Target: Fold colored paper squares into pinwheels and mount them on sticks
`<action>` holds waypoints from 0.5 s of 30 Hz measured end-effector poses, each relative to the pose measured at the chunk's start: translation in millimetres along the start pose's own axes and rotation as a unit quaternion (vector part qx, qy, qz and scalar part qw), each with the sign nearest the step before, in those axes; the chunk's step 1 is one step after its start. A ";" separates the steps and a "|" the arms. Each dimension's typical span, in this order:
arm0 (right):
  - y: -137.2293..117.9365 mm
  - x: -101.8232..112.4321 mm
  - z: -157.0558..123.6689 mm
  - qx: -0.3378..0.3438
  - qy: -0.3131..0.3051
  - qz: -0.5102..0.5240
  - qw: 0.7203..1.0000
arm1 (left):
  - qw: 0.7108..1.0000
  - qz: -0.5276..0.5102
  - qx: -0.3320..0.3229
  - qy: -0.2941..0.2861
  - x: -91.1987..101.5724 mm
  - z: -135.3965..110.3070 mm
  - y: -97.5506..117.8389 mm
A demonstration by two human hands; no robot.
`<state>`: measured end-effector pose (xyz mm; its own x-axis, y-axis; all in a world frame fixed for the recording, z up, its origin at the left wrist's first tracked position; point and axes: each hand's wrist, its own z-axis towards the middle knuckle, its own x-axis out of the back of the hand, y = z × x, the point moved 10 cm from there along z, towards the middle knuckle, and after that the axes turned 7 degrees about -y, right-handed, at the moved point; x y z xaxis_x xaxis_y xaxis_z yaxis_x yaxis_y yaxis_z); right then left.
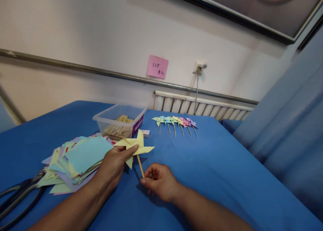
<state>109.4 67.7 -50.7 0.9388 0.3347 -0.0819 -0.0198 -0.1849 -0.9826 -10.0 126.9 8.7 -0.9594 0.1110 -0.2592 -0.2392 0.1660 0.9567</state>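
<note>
A yellow paper pinwheel [136,146] on a thin wooden stick [140,166] is held just above the blue table [214,163]. My left hand [114,165] pinches the paper blades from the left, thumb on top. My right hand [158,181] is closed round the lower end of the stick. A row of several finished pinwheels [175,122] in green, blue, yellow, pink and purple lies further back on the table.
A pile of coloured paper squares [75,160] lies left of my hands, with black scissors [17,195] at its near left. A clear plastic box [118,121] holds wooden sticks. A small white box [145,133] sits beside it. A pink note [157,66] hangs on the wall.
</note>
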 end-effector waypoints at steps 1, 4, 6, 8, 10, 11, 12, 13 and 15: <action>0.1 0.2 0.1 -0.001 0.001 0.000 1.000 | 1.000 0.010 -0.004 0.005 1.0 -0.7 1.2; 0.4 -0.1 -0.2 -0.007 0.001 -0.002 1.000 | 0.999 0.047 -0.010 0.024 6.1 -2.0 2.8; 0.1 -0.2 -0.5 -0.006 0.000 -0.002 1.000 | 0.997 0.065 -0.015 0.029 8.9 -1.4 2.8; 0.8 -0.4 -0.4 -0.005 -0.002 -0.001 1.000 | 0.997 0.073 -0.020 0.028 10.5 0.3 2.1; 1.6 -0.4 0.0 -0.002 -0.002 -0.002 1.000 | 0.996 0.079 -0.025 0.028 11.5 2.0 1.4; 2.0 -0.2 0.3 0.001 -0.001 -0.002 1.000 | 0.996 0.081 -0.026 0.028 11.8 2.7 1.2; 2.2 -0.1 0.6 0.003 -0.001 -0.002 1.000 | 0.996 0.080 -0.027 0.029 11.8 3.0 1.2; 2.3 0.0 1.0 0.006 0.000 -0.001 1.000 | 0.996 0.076 -0.027 0.029 11.5 3.1 1.3; 2.8 -0.2 1.8 0.009 -0.001 -0.001 1.000 | 0.998 0.061 -0.024 0.022 9.2 2.9 1.3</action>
<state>108.6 68.7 -53.7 0.9381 0.3371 -0.0802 -0.0242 -0.1670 -0.9857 -18.7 131.0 7.2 -0.9873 0.0842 -0.1347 -0.1255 0.1065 0.9864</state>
